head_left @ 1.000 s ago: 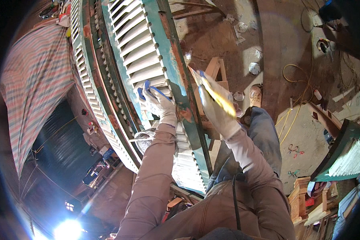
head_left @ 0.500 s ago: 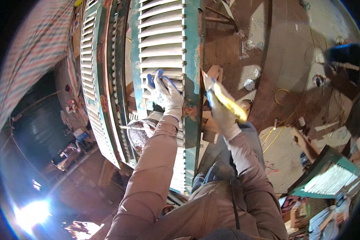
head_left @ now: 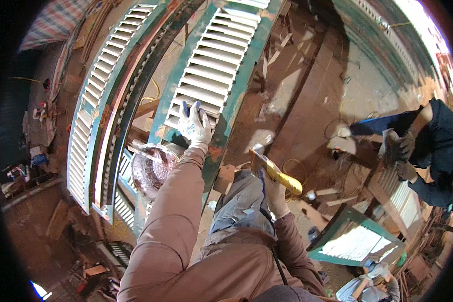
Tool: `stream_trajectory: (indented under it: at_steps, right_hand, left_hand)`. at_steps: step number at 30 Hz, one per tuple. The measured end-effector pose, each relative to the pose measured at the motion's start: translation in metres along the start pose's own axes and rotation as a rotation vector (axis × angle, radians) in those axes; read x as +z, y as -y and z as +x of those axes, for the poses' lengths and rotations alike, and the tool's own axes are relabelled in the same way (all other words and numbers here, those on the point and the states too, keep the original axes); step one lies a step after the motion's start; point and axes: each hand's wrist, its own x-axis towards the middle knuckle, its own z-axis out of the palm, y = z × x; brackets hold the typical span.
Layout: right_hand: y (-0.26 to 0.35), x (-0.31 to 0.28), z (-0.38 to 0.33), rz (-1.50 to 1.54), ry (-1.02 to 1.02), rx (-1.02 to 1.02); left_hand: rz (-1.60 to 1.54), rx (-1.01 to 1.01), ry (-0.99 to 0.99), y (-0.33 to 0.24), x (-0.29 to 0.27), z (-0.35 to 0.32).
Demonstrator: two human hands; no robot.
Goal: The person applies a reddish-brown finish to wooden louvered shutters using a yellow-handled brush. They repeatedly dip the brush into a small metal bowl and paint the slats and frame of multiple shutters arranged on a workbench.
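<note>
1. The person's left hand (head_left: 195,126) lies flat on the lower slats of a louvered shutter (head_left: 214,65), which runs up and away in front of them
2. Left of that shutter stands another louvered shutter (head_left: 103,100), more or less parallel, with a gap between the two
3. A bowl (head_left: 153,168) sits just below-left of the left hand, between the two shutters and beside the left forearm
4. The right hand (head_left: 276,194) is over the right knee, holding a scraper (head_left: 277,173), well apart from the shutter
5. A third shutter (head_left: 357,239) lies on the floor to the right
6. Another person (head_left: 428,146) crouches at the far right, beyond it
</note>
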Motion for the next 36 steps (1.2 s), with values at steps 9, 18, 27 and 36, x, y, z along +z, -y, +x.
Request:
stream_trajectory:
  at_steps: [9,18,27,36]
  right_hand:
    - [0.038,-0.084,-0.014,-0.216,-0.171,-0.189]
    - [0.006,-0.177,0.068,0.161,-0.177,-0.337]
    - [0.11,-0.235,0.228,0.102,-0.319,-0.206]
    - [0.169,-0.178,0.377,0.309,-0.143,-0.24]
  left_hand:
    - [-0.055,-0.041,-0.033,0.007,0.004,-0.003]
    - [0.069,-0.105,-0.015,0.008,0.002,-0.002]
    - [0.311,-0.451,-0.236,-0.016,-0.187,-0.003]
    - [-0.622,-1.138,-0.253,0.184,-0.186,-0.16]
